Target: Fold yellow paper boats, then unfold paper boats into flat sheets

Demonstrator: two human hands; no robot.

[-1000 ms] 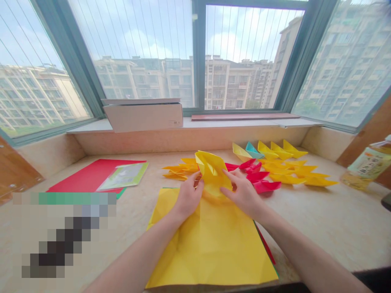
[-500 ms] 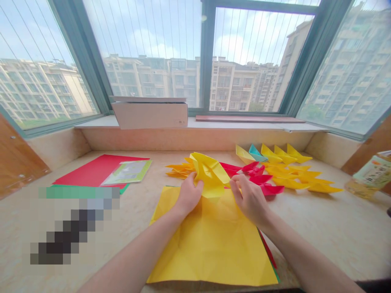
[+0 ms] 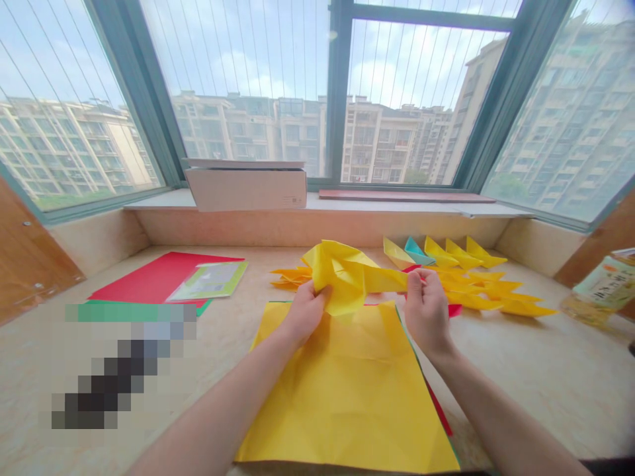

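Note:
A folded piece of yellow paper (image 3: 342, 271) is held up between my two hands, with creases and loose flaps showing. My left hand (image 3: 308, 309) pinches its lower left side, thumb in front. Off to the right, my right hand (image 3: 427, 307) grips the tip of a long flap stretched out sideways. Below both hands lies a large creased yellow sheet (image 3: 347, 396), with green and red edges showing under its right side. Behind the held paper, folded orange-yellow paper pieces (image 3: 288, 278) and a partly hidden red folded paper (image 3: 455, 310) rest on the counter.
Yellow paper boats (image 3: 476, 252) and a teal one (image 3: 417, 251) stand at the back right, with flatter yellow folded pieces (image 3: 496, 291) before them. A bottle (image 3: 602, 287) is far right. Red sheets (image 3: 159, 277) and a clear packet (image 3: 211, 280) lie left. A white box (image 3: 248, 188) sits on the sill.
My right hand has moved right and pulled a flap of the yellow paper out sideways. My left hand stays near the same spot, still pinching it. The view has shifted slightly.

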